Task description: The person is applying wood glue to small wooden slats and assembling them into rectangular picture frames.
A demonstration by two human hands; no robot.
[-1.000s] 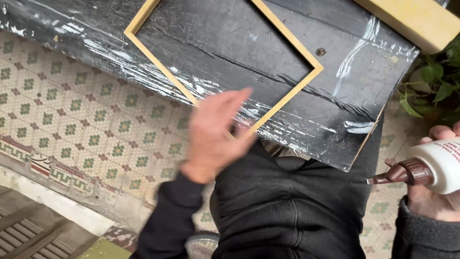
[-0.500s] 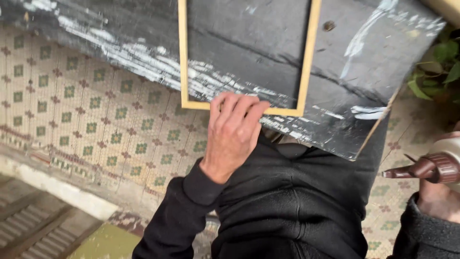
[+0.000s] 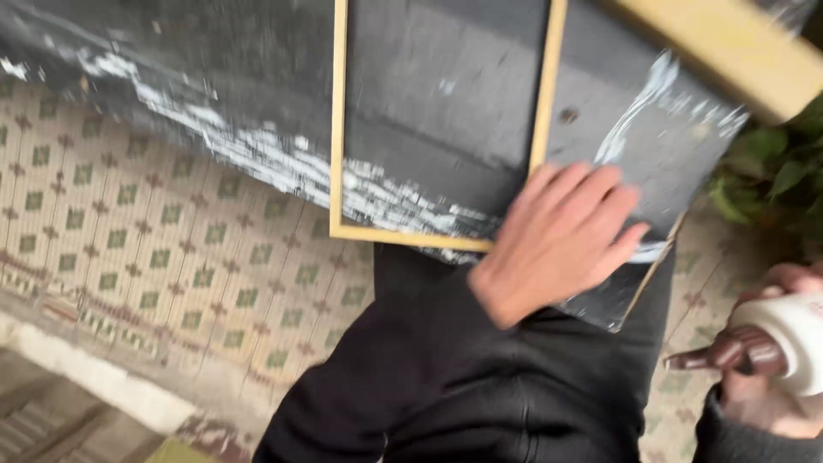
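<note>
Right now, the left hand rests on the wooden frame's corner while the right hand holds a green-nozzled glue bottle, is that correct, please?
Not quite: in the head view the glue bottle in the right hand has a brown nozzle, not green. The left hand does rest at the wooden frame corner.

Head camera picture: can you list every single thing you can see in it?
wooden frame: one, pale yellow, lying on the board
board: one, black with white smears, top of the picture
wooden bar: one, yellow, top right corner
plant: one, green, right edge
tiled floor: cream and green pattern, left side
bottle: one, white with a brown nozzle, lower right
left hand: flat on the board at the frame's lower right corner
right hand: wrapped around the bottle
</note>
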